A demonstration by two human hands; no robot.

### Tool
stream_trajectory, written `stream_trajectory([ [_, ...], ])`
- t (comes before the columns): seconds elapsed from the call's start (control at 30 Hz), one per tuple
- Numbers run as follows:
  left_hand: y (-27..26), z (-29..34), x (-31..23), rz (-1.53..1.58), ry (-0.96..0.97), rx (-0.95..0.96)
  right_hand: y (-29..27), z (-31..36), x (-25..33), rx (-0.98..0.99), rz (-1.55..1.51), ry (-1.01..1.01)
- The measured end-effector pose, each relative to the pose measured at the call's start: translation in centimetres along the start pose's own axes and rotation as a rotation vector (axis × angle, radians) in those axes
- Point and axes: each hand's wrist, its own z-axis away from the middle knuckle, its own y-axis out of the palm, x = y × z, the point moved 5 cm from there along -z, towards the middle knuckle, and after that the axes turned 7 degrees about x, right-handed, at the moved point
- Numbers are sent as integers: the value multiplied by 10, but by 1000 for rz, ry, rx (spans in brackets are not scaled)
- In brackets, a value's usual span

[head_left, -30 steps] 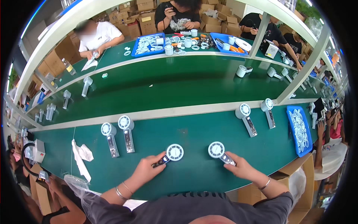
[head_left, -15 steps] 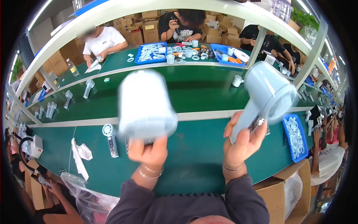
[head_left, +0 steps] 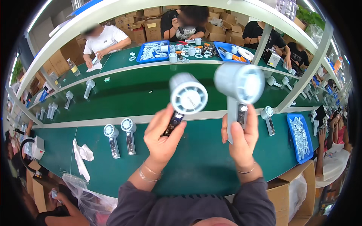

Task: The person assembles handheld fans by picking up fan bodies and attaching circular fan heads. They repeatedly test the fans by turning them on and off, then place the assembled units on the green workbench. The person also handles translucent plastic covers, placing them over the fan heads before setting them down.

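Note:
My left hand point(head_left: 160, 141) is closed around the handle of a pale blue handheld fan point(head_left: 188, 97). Its round grille faces me, and a dark circuit board shows along the handle. In my right hand point(head_left: 243, 145) is a second pale blue handheld fan point(head_left: 230, 81), gripped by its handle with the head turned partly to the right. A strip of circuit board shows on this handle too. Both fans are held above the bench, apart from each other, with their heads slightly blurred.
Two similar fans point(head_left: 129, 137) lie left on the green bench point(head_left: 196, 158), near a white cloth point(head_left: 82, 154). Another fan point(head_left: 269, 121) lies right, beside a blue tray point(head_left: 310, 148) of rings. More fans point(head_left: 89, 88) lie on the green belt point(head_left: 132, 94). Co-workers sit opposite.
The left fan has moved up and right, and its grille now faces me. The right fan has shifted left and its handle stands more upright. Fans on the bench behind them are uncovered.

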Motion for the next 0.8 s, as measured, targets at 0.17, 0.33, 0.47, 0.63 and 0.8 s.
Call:
stream_trajectory([
  [0.17, -16, 57, 45, -191, -393, 599, -56, 50, -27, 225, 480, 322],
  [0.33, -25, 134, 78, -204, -527, 671, -74, 145, -94, 392, 447, 893],
  [0.47, -18, 61, 49, -63, -412, 237, -57, 74, -13, 174, 539, 166],
  [0.63, -45, 14, -59, 537, 546, -802, -26, 49, 83, -276, -266, -1041],
  [0.8, 2, 2, -6, 285, -90, -513, -2, 10, 18, -444, 102, -288],
])
